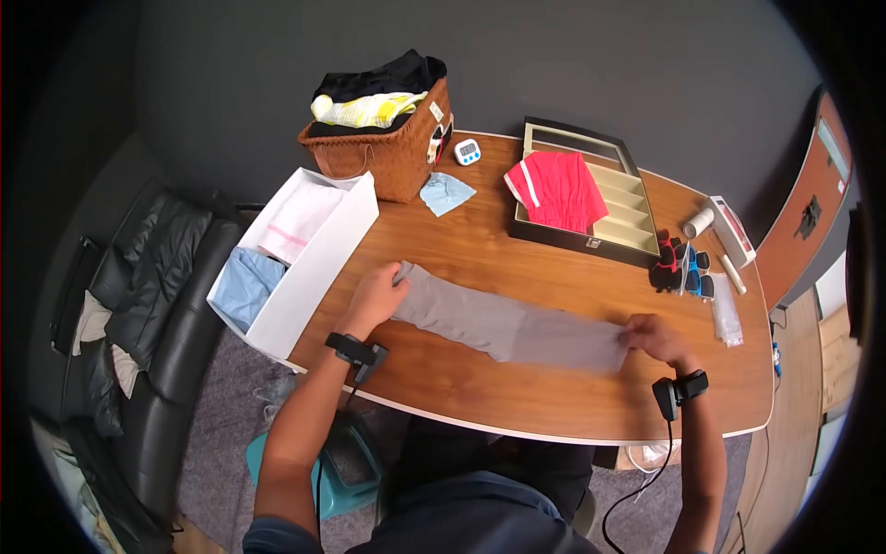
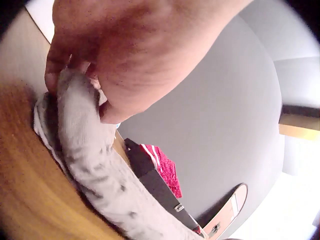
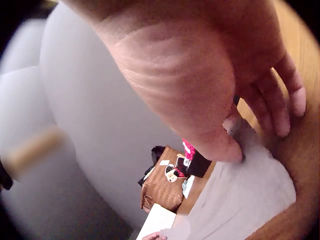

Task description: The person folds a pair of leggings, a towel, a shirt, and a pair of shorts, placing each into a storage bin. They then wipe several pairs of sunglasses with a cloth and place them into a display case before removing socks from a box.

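Observation:
A long strip of folded grey cloth (image 1: 512, 319) stretches across the front of the wooden table. My left hand (image 1: 377, 297) pinches its left end between thumb and fingers; in the left wrist view the cloth (image 2: 97, 155) bulges in a soft roll below that hand (image 2: 125, 55). At the opposite end, my right hand (image 1: 657, 338) pinches the corner. The right wrist view has the thumb of this hand (image 3: 200, 90) against the fabric (image 3: 250, 195), with the other fingers spread over the tabletop. Small wrinkles run along the left half of the strip.
Left of the cloth, a white box (image 1: 318, 268) holds folded clothes. Behind it stands a wicker basket (image 1: 374, 162) of clothing, near a timer (image 1: 468, 152) and a light blue cloth (image 1: 447, 193). A compartment case (image 1: 563, 238) carries a red garment (image 1: 561, 189); sunglasses (image 1: 666, 263) lie at right.

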`<state>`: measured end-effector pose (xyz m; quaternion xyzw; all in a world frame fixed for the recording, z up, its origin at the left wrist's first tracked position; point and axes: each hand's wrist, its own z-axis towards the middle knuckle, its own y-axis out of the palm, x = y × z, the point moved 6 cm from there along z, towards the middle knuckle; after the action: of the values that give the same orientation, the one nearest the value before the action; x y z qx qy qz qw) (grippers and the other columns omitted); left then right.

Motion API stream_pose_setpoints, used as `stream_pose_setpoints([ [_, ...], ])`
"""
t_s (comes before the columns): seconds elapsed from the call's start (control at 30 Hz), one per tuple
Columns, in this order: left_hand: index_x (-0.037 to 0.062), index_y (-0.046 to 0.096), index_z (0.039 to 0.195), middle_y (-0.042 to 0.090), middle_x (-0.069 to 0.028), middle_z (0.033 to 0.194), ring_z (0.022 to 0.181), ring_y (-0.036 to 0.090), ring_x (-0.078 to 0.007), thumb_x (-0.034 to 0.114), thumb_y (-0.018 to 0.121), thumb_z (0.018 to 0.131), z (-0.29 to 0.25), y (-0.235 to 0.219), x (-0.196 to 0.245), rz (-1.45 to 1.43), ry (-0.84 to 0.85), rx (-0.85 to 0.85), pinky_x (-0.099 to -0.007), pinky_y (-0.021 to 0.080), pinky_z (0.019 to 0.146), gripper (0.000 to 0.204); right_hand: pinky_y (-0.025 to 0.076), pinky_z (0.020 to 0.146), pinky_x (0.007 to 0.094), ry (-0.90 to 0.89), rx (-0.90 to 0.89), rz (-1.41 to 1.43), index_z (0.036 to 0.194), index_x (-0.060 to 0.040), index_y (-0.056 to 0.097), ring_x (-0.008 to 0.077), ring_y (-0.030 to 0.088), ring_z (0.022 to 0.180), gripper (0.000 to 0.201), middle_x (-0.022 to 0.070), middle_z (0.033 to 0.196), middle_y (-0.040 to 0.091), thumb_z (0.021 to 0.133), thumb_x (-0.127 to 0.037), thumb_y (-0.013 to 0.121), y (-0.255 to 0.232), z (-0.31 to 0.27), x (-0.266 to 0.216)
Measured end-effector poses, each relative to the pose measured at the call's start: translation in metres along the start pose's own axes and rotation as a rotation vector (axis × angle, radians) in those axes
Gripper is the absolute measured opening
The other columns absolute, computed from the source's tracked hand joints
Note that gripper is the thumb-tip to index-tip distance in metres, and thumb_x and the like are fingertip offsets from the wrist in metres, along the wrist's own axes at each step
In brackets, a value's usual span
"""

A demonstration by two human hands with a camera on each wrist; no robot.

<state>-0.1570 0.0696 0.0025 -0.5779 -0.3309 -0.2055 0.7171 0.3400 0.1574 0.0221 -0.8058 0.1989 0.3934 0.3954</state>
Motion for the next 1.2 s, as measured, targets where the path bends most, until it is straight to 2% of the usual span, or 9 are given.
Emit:
stream_pose_setpoints([
  [0.17,0.0006,0.059,0.103,0.067,-0.0193,0.087,0.084,0.064,-0.0379,0.021,0.063,0.085,-0.015,0.000,0.018,0.155,0.008,0.033,-0.0445,0.050,0.071,0.028,0.047,0.065,0.0242,-0.019,0.134,0.260,0.091,-0.0066,0.057,0.0084,0.057,0.073,0.011,-0.0028,0.080,0.057,0.086,-0.012,0.066,-0.014,-0.008,-0.004],
  [0.37,0.0012,0.055,0.120,0.066,-0.0117,0.079,0.072,0.064,-0.0221,0.021,0.068,0.088,-0.043,0.041,0.057,-0.075,-0.007,-0.317,-0.0343,0.049,0.066,0.040,0.047,0.069,0.0220,-0.316,0.245,0.654,0.101,-0.0071,0.054,0.0082,0.057,0.079,0.013,-0.0020,0.087,0.057,0.089,-0.001,0.056,-0.047,-0.026,-0.072],
  [0.57,0.0014,0.049,0.125,0.065,-0.0076,0.085,0.073,0.061,-0.0134,0.019,0.064,0.094,-0.037,0.053,0.082,-0.204,0.071,-0.393,-0.0291,0.049,0.066,0.039,0.044,0.065,0.0196,-0.379,-0.023,0.506,0.123,-0.0091,0.056,0.0038,0.055,0.075,0.035,-0.0031,0.084,0.058,0.089,0.000,0.055,0.028,-0.009,-0.158],
  [0.67,0.0015,0.053,0.121,0.067,-0.0112,0.086,0.077,0.064,-0.0217,0.022,0.066,0.091,-0.036,0.050,0.076,-0.242,0.012,-0.371,-0.0332,0.050,0.071,0.038,0.047,0.069,0.0214,-0.340,-0.268,0.441,0.127,-0.0066,0.051,0.0070,0.059,0.082,0.036,0.0006,0.092,0.060,0.092,-0.004,0.057,0.103,0.003,-0.184],
  [0.77,0.0006,0.053,0.120,0.064,-0.0059,0.086,0.071,0.059,-0.0108,0.014,0.063,0.093,-0.043,0.033,0.062,-0.248,0.043,-0.291,-0.0272,0.049,0.064,0.031,0.050,0.074,0.0249,-0.370,-0.391,0.431,0.132,-0.0037,0.045,0.0113,0.062,0.089,0.040,0.0056,0.101,0.062,0.095,-0.010,0.060,0.128,0.018,-0.159],
  [0.87,0.0001,0.058,0.114,0.064,-0.0057,0.087,0.072,0.060,-0.0103,0.011,0.062,0.093,-0.053,0.007,0.054,-0.223,0.012,-0.199,-0.0266,0.050,0.066,0.024,0.050,0.074,0.0251,-0.388,-0.158,0.315,0.128,-0.0032,0.049,0.0121,0.062,0.088,0.040,0.0046,0.096,0.061,0.093,-0.014,0.066,0.089,0.028,-0.103],
  [0.93,0.0011,0.060,0.111,0.066,-0.0082,0.088,0.074,0.062,-0.0147,0.014,0.062,0.092,-0.054,0.004,0.060,-0.241,0.032,-0.154,-0.0292,0.051,0.068,0.023,0.051,0.075,0.0288,-0.256,0.158,-0.086,0.123,-0.0009,0.053,0.0186,0.065,0.089,0.043,0.0096,0.093,0.065,0.091,-0.026,0.068,0.061,0.024,-0.076],
  [1.03,0.0008,0.062,0.106,0.066,-0.0090,0.088,0.076,0.064,-0.0161,0.013,0.062,0.092,-0.055,0.016,0.087,-0.270,0.135,-0.130,-0.0294,0.051,0.069,0.019,0.051,0.076,0.0347,-0.019,0.255,-0.336,0.116,0.0017,0.056,0.0266,0.067,0.090,0.051,0.0176,0.090,0.069,0.090,-0.041,0.067,0.055,0.000,-0.073],
  [1.2,-0.0001,0.063,0.104,0.067,-0.0111,0.088,0.079,0.067,-0.0199,0.010,0.061,0.091,-0.055,0.074,0.135,-0.208,0.334,-0.268,-0.0308,0.052,0.070,0.017,0.050,0.071,0.0397,-0.006,0.056,-0.442,0.101,0.0030,0.063,0.0292,0.066,0.081,0.047,0.0199,0.086,0.067,0.084,-0.040,0.070,0.094,0.009,-0.071],
])
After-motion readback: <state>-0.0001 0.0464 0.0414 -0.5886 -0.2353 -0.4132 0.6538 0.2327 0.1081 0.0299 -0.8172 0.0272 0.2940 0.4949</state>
